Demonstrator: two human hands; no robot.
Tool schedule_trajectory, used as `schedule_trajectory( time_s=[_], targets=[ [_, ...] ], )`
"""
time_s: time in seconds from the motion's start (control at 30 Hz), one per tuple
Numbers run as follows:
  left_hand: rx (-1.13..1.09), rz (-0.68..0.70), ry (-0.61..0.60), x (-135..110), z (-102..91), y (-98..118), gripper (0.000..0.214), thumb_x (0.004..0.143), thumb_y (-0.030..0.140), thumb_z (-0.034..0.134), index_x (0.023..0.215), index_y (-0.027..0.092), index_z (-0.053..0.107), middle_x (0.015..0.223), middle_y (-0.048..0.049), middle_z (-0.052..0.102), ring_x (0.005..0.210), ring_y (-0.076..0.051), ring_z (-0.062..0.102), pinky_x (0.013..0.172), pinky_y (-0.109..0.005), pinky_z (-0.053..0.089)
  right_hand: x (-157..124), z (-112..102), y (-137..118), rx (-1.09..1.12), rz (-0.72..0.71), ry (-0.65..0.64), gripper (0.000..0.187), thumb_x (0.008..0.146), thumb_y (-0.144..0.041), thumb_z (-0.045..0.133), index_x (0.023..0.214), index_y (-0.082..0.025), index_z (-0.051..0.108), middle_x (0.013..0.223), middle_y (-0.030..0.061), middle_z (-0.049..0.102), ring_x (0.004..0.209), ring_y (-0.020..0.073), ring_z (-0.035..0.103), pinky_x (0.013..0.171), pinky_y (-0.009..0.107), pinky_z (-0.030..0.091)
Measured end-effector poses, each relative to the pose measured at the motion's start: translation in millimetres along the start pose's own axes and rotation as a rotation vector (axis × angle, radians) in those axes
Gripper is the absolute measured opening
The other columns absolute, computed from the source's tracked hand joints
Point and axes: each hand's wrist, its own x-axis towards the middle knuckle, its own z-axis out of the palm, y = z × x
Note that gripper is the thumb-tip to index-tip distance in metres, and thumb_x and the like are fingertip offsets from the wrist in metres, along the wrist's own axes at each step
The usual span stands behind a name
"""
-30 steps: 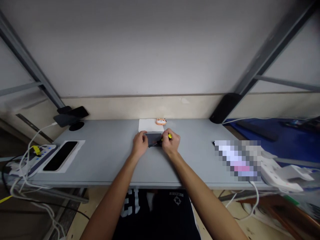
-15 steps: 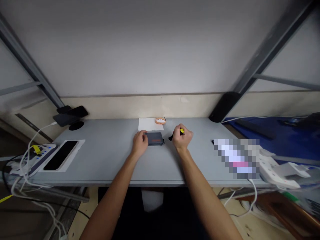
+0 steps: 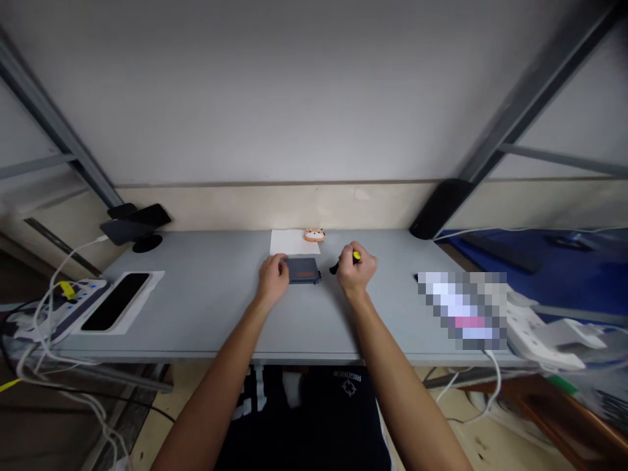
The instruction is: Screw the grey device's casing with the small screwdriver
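Since a second ago the right hand (image 3: 356,271) has drawn away from the small dark box (image 3: 303,269) and now rests to its 3 o'clock, fist closed round a black-and-yellow tool (image 3: 345,261) whose dark tip points back toward the box. The left hand (image 3: 273,277) has stayed put, fingers curled against the box's 9 o'clock edge, pinning it to the grey table (image 3: 206,307). The box lies flat near the table's far middle, just in front of a white sheet (image 3: 289,242).

To work on the box well, I would judge that the left hand should press firmly so it cannot slide, while the tool comes in level with its tip lined up before any force goes on. The tool looks like a small screwdriver, though it is too small to be sure.

Counted: one box, one tool, one white sheet, one orange animal-faced case (image 3: 314,235) at the sheet's 1 o'clock corner, two hands.
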Motion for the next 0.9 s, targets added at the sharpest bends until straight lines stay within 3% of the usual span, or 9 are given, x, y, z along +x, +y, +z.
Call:
schedule_trajectory(
  time_s=[0.63,0.9],
  targets=[
    [-0.019,0.016,-0.011,1.2,-2.1,1.3,0.026,0.093,0.006,0.053,0.106,0.021,0.068,0.113,-0.0074,0.072,0.103,-0.022,0.066,0.092,-0.036,0.052,-3.2,4.2,-3.7,0.048,0.041,-0.043,0.035,0.089,-0.029,0.047,0.056,-0.023,0.044,0.049,-0.0047,0.036,0.049,0.0119,0.034,0.054,0.028,0.029],
    [-0.014,0.036,-0.011,1.4,-2.8,2.7,0.025,0.093,0.006,0.051,0.106,0.021,0.067,0.112,-0.0078,0.071,0.103,-0.024,0.064,0.093,-0.039,0.05,-4.0,7.7,-5.4,0.171,0.147,-0.082,0.034,0.09,-0.03,0.048,0.058,-0.022,0.05,0.051,-0.0044,0.042,0.052,0.0123,0.041,0.055,0.028,0.031]
  ],
)
